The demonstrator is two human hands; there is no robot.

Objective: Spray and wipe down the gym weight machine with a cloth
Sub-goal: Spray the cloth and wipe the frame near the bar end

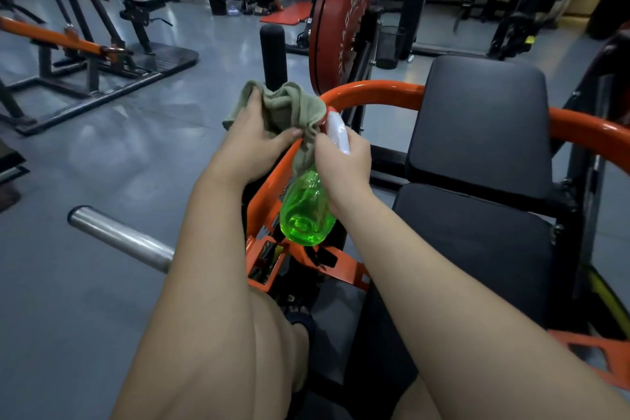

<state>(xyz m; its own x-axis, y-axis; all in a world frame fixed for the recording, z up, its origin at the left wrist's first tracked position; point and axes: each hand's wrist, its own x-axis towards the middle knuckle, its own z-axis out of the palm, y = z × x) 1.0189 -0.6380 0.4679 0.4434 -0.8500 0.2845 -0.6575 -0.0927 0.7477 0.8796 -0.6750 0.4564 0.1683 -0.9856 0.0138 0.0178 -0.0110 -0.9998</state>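
Left hand (254, 143) has the olive cloth (283, 106) bunched up, thumb pinching the folds, held just above the curved orange bar (371, 90) of the weight machine (344, 266). Right hand (344, 160) is wrapped round the white head of the green spray bottle (306, 215), nozzle right at the cloth, bottle body tilting down to the near side. To the right sit the black back pad (477, 126) and seat pad (470, 235). A red weight plate (337, 34) stands far behind; a steel sleeve (119, 235) juts near left.
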